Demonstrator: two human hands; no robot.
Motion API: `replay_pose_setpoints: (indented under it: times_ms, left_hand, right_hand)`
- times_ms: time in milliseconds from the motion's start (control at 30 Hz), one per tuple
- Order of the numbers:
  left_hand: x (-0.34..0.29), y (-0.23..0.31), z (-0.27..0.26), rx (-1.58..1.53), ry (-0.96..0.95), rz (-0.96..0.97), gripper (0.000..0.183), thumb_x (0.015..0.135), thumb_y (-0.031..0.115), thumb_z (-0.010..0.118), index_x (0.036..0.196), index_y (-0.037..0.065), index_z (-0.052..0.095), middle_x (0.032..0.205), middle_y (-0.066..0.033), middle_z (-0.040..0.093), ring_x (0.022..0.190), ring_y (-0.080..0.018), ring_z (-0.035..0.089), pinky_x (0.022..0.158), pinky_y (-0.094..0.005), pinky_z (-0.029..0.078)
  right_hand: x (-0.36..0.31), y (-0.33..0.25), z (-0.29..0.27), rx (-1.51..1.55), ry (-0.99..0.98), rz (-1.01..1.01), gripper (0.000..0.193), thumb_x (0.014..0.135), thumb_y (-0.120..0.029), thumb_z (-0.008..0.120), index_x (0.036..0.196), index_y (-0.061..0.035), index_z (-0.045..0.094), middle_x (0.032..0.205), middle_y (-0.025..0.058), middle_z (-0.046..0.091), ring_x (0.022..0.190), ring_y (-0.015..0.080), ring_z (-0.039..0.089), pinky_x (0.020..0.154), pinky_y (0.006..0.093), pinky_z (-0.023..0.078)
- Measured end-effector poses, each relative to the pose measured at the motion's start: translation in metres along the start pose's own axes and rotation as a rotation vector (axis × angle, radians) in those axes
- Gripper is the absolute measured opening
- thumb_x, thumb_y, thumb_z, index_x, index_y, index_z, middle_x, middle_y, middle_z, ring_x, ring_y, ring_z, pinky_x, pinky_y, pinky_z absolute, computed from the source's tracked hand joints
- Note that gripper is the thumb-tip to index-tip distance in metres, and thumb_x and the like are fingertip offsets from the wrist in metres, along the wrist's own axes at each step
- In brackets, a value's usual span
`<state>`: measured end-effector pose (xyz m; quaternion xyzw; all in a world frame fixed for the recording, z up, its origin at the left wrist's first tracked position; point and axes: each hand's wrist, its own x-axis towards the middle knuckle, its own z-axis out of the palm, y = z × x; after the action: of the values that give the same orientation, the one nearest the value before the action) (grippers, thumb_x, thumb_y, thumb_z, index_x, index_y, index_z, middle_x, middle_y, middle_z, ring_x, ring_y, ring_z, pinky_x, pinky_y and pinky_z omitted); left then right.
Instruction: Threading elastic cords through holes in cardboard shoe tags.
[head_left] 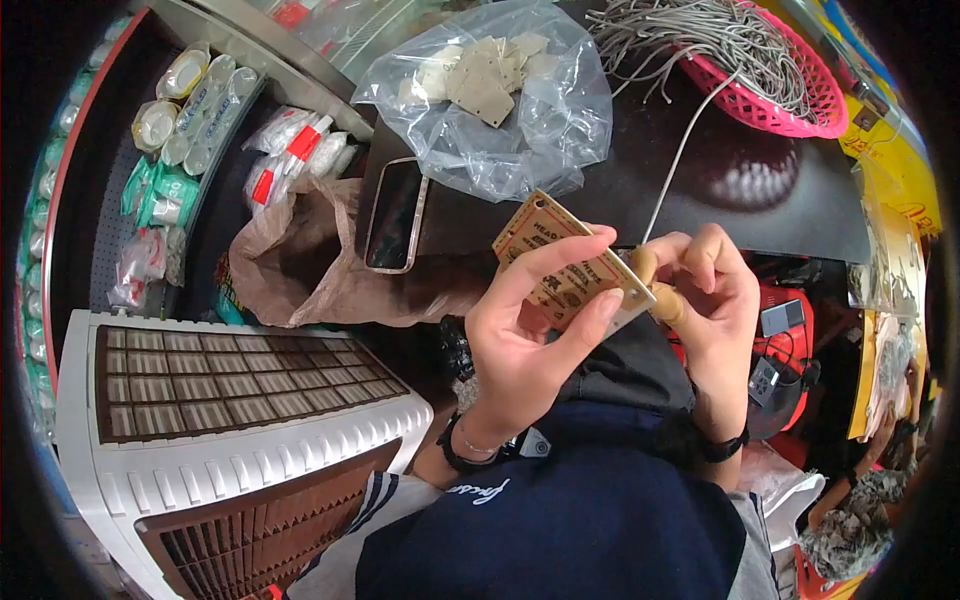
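My left hand grips a tan printed card between thumb and fingers, tilted above my lap. The card has small holes near its corners. At its right corner is my right hand, with tan finger cots on the thumb and a finger. Those fingertips are closed on a thin grey cord, which runs down from a pink basket. Whether the cord passes through a corner hole is hidden by the fingers. Beyond the card, a clear plastic bag holds several similar cards.
The pink basket overflows with grey cords on the dark table. A phone lies at the table's left, beside a brown sack. A white air cooler stands left. Another person's arm shows far right.
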<state>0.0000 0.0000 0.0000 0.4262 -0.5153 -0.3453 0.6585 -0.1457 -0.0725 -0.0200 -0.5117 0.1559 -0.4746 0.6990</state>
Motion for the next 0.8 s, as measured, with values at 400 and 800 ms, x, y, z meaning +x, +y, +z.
replay_pose_setpoints:
  times_ms: [400, 800]
  left_hand:
    - [-0.002, -0.008, 0.007, 0.042, 0.113, 0.057, 0.033, 0.081, -0.011, 0.063, 0.113, -0.004, 0.057, 0.120, -0.0155, 0.058, 0.103, -0.0156, 0.059, 0.087, -0.0272, 0.051]
    - [0.000, -0.015, 0.007, 0.156, 0.189, 0.093, 0.030, 0.081, -0.012, 0.062, 0.109, -0.005, 0.057, 0.120, -0.0188, 0.057, 0.101, -0.0162, 0.059, 0.082, -0.0258, 0.052]
  right_hand:
    - [-0.001, -0.002, 0.008, -0.089, 0.171, -0.071, 0.029, 0.080, 0.011, 0.062, 0.078, -0.0060, 0.039, 0.098, 0.0166, 0.066, 0.089, 0.0151, 0.062, 0.083, 0.0274, 0.048]
    - [0.001, 0.004, 0.014, -0.478, 0.144, -0.318, 0.023, 0.072, 0.010, 0.070, 0.093, 0.0048, 0.064, 0.098, 0.0143, 0.066, 0.091, 0.0199, 0.065, 0.080, 0.0290, 0.052]
